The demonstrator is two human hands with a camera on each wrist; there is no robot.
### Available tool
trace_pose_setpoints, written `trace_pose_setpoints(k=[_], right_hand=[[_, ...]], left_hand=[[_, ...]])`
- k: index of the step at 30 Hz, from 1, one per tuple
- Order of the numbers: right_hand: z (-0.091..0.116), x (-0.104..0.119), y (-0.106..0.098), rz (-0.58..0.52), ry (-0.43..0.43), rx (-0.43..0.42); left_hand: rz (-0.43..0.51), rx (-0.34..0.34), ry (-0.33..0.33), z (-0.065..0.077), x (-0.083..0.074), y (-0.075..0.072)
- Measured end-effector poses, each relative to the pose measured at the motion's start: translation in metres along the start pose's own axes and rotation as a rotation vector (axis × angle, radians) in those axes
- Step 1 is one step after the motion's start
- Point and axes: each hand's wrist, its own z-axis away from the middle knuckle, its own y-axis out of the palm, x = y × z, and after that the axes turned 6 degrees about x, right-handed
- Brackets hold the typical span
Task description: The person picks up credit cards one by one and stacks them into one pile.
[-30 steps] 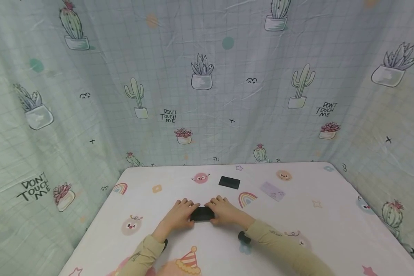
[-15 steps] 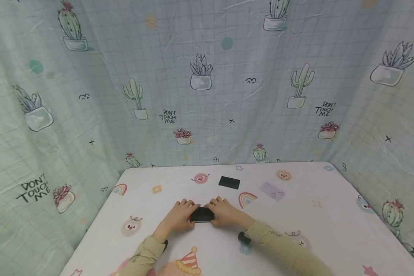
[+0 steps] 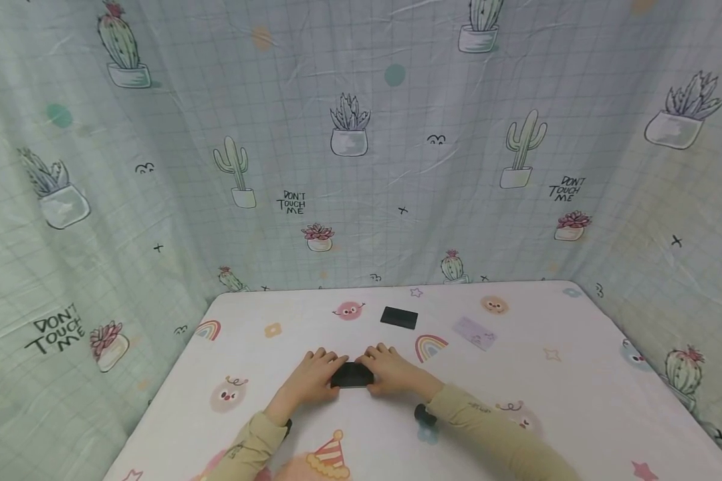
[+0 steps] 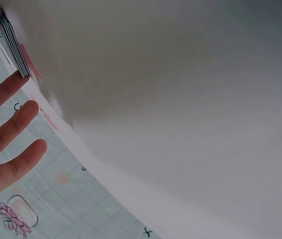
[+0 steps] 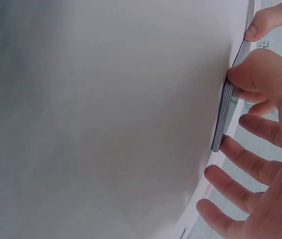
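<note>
A stack of thin black cards [image 3: 352,375] lies between my two hands near the middle of the table, its layered light-and-dark edge showing in the right wrist view. My left hand [image 3: 311,379] grips its left end. At the opposite end, my right hand [image 3: 391,371] holds the stack [image 5: 224,112] between thumb and fingers. The right ring and little fingers [image 5: 225,186] are spread away from it. In the left wrist view, only a corner of the stack [image 4: 15,45] appears, touched by a fingertip.
Behind the hands, a flat black rectangle [image 3: 399,317] like a card lies on the white patterned table [image 3: 517,374]. A lilac rectangle [image 3: 475,333] is to its right, seemingly printed on the cover. Cactus-print cloth [image 3: 397,174] encloses the back and sides.
Both hands keep their hold on the stack in nearly the same place. The head view has shifted very slightly.
</note>
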Motion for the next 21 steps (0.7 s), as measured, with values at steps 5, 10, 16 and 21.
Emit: trace_pose_setpoints(k=[5,10,16,21], right_hand=[[0.001,-0.0003,-0.0003,-0.008,-0.002,0.006],[0.0019,-0.0018,0.0008,-0.014,-0.001,0.013],[0.004,-0.004,0.0028,-0.019,-0.003,0.008],[0.0076,-0.0067,0.004,-0.05,0.002,0.002]], left_hand=[[0.005,-0.008,0.002,0.0006,-0.0002,-0.0011],[0.025,-0.004,0.005,0.0019,-0.0009,-0.0023],[0.033,0.011,0.0,0.0022,-0.0007,-0.0024],[0.043,0.011,-0.007,0.0026,-0.0003,-0.0028]])
